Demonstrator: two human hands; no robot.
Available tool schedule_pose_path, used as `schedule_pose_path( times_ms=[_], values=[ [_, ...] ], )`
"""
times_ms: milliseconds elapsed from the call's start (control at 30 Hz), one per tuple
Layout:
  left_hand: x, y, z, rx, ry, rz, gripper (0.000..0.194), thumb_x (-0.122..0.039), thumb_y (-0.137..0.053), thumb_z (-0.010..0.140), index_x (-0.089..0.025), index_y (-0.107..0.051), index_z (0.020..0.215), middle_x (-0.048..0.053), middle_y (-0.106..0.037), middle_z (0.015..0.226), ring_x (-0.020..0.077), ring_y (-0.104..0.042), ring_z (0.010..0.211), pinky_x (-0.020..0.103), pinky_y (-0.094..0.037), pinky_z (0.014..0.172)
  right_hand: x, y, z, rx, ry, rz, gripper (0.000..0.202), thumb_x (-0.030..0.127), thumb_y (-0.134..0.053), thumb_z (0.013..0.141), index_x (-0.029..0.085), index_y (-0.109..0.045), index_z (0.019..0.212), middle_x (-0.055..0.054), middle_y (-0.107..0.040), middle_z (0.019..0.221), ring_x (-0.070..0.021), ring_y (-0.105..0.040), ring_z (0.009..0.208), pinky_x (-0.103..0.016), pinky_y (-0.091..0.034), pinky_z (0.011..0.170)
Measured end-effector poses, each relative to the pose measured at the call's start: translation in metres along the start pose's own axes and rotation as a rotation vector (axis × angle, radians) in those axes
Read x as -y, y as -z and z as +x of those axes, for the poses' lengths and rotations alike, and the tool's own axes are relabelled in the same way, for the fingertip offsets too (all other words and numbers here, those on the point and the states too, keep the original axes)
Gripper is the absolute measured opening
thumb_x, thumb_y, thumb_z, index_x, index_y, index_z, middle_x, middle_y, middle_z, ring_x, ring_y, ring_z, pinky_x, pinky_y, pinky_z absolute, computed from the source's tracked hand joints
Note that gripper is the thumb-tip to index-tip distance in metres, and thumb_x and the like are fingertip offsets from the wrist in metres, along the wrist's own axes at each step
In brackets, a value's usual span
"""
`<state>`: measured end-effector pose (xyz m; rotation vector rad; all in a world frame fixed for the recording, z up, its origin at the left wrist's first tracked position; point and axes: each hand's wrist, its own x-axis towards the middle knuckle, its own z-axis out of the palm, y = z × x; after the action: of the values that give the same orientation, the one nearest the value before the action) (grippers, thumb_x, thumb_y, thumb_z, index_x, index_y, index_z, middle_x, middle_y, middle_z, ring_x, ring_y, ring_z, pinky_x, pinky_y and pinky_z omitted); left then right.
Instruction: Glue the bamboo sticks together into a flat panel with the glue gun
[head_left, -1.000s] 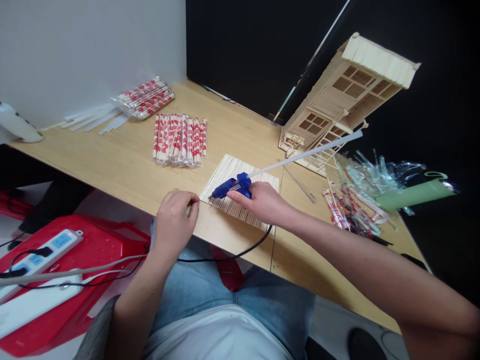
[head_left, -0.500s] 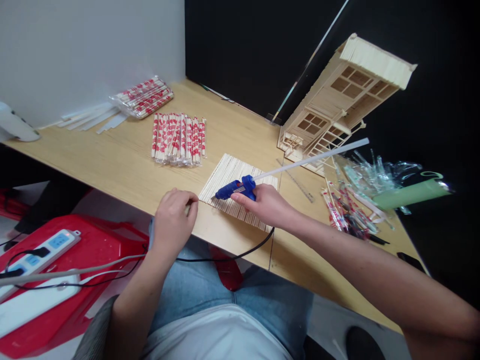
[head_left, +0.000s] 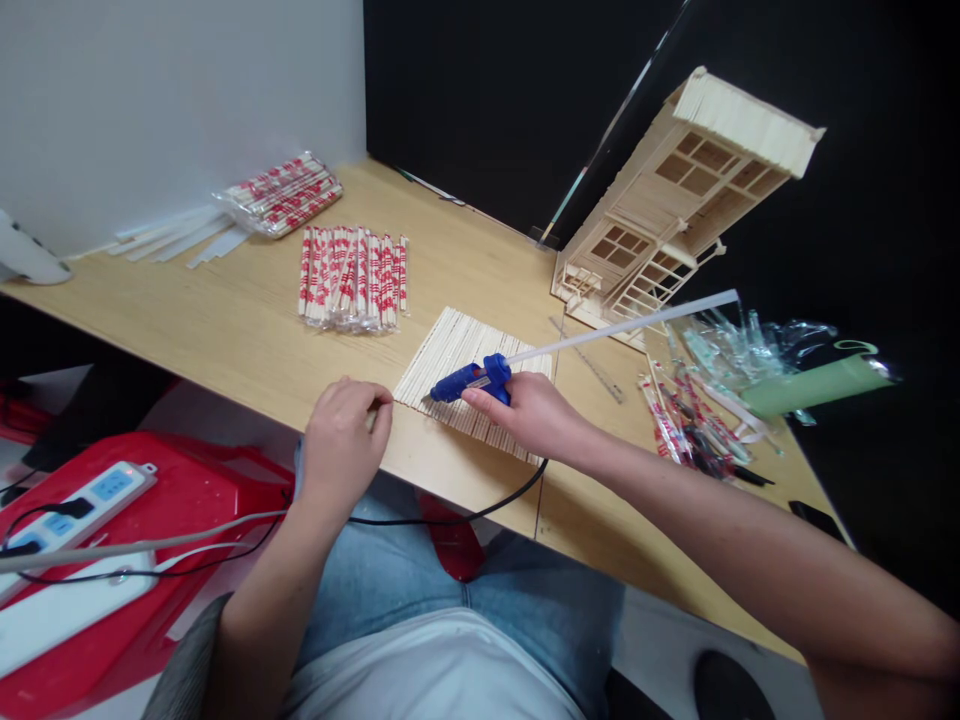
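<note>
My right hand (head_left: 541, 412) is wrapped round a blue hot glue gun (head_left: 472, 382), with a long whitish glue stick (head_left: 622, 328) poking out of its back. The gun's nozzle points down and left over a panel of pale wooden sticks (head_left: 442, 345) laid side by side; whether it touches the panel I cannot tell. My left hand (head_left: 349, 425) is closed at the panel's left corner, thumb and fingers curled together. What it pinches, if anything, is hidden.
Wrapped chopsticks (head_left: 352, 275) and a packed bundle (head_left: 281, 195) lie at the back left. A wooden model house (head_left: 660, 200) stands at the right, near a clear ruler (head_left: 592, 362), a green tube (head_left: 817, 385) and plastic wrappers. The gun's black cable (head_left: 450, 519) hangs over the table edge.
The whole view has shifted very slightly. Both hands and the glue gun keep nearly the same place against the panel.
</note>
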<state>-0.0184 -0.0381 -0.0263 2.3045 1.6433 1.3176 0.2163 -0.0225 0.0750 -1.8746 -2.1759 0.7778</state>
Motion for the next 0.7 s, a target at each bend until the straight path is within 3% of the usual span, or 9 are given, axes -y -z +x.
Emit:
schedule_pose_path(
  times_ms=[433, 700],
  values=[
    [-0.001, 0.001, 0.000, -0.008, -0.008, 0.004, 0.009, -0.018, -0.058, 0.093, -0.020, -0.063, 0.087, 0.005, -0.071, 0.084, 0.0245, -0.066, 0.085, 0.040, -0.052, 0.095, -0.011, -0.004, -0.007, -0.041, 0.034, 0.047, 0.043, 0.054, -0.056, 0.096, 0.016, -0.076, 0.089, -0.003, -0.061, 0.067, -0.0166, -0.052, 0.063, -0.028, -0.034, 0.061],
    [-0.002, 0.002, 0.002, -0.004, -0.016, 0.017, 0.008, -0.017, -0.059, 0.093, -0.020, -0.063, 0.086, 0.005, -0.070, 0.083, 0.0244, -0.066, 0.083, 0.038, -0.052, 0.085, -0.018, -0.003, -0.017, -0.034, 0.088, 0.167, 0.050, 0.060, -0.052, 0.095, 0.016, -0.071, 0.082, 0.000, -0.055, 0.063, -0.0151, -0.049, 0.060, -0.029, -0.034, 0.062]
  ],
)
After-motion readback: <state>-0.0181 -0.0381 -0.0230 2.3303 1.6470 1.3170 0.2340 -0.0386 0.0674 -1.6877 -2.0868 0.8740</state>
